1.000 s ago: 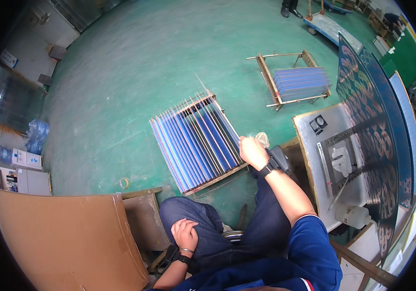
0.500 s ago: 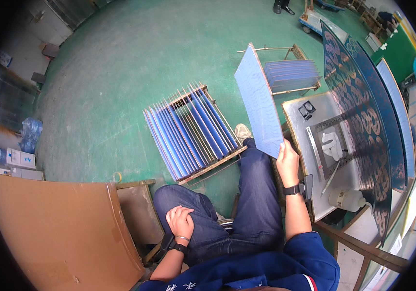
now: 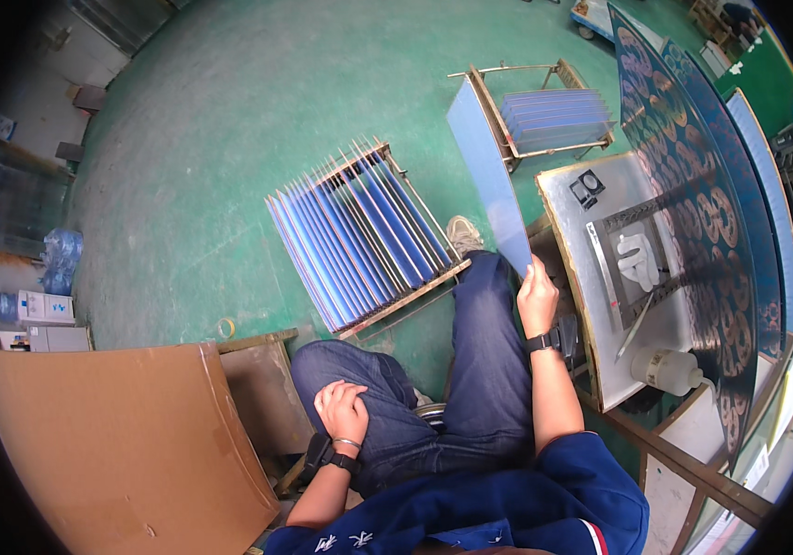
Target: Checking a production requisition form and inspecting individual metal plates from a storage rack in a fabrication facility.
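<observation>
My right hand [image 3: 538,298] grips the near end of a thin blue panel [image 3: 489,162]. The panel stands steeply on its side over my right leg, its far end beside the farther rack. It appears narrow, turned nearly edge-on. My left hand [image 3: 341,411] lies on my left thigh, fingers stretched out, holding nothing. On the floor ahead stands a metal rack [image 3: 406,301] filled with several upright blue panels [image 3: 322,250]. Another rack [image 3: 566,79] farther off to the right also holds several panels [image 3: 558,120].
To my right, a pale work board [image 3: 568,208] carries a white glove [image 3: 637,262], a thin stick [image 3: 634,326] and a white bottle [image 3: 665,372]. Large dark patterned sheets [image 3: 683,185] lean over it. A cardboard box [image 3: 119,435] stands at my left. A tape roll [image 3: 226,327] lies nearby.
The panel in my right hand has turned, so less of its blue face shows. My right hand has shifted slightly left. The left hand stays on my thigh, and the view has moved a little.
</observation>
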Tool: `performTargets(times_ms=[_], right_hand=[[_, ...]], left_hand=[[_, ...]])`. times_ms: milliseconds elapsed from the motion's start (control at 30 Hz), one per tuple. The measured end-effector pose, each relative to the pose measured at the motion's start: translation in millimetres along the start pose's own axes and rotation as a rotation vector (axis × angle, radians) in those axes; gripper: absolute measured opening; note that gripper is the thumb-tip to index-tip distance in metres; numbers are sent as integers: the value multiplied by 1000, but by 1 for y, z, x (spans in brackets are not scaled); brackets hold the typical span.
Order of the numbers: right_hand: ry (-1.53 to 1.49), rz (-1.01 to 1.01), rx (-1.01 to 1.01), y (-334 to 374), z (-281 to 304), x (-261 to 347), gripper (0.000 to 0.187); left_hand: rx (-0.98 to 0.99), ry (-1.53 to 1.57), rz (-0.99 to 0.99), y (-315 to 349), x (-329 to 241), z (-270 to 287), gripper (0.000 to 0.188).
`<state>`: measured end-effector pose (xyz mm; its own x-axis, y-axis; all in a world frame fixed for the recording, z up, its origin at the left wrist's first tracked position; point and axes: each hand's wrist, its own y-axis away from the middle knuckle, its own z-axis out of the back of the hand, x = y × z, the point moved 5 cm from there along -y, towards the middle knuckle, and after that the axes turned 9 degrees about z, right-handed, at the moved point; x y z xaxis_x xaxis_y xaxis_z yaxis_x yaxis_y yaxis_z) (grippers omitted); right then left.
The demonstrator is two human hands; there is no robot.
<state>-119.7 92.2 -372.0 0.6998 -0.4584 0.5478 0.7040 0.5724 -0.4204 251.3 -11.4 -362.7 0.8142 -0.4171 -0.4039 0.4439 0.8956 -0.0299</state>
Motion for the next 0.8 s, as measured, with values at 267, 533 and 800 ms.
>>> performTargets(times_ms=[267, 533, 800], right_hand=[[5, 74, -72, -4, 10, 4, 26], [192, -213, 163, 77, -21, -73, 17], [296, -450, 395, 133, -34, -127, 21]], left_hand=[[13, 4, 16, -1, 0, 0, 18], [-4, 12, 4, 1, 1, 0, 18], [9, -3, -10, 0, 0, 1, 16]])
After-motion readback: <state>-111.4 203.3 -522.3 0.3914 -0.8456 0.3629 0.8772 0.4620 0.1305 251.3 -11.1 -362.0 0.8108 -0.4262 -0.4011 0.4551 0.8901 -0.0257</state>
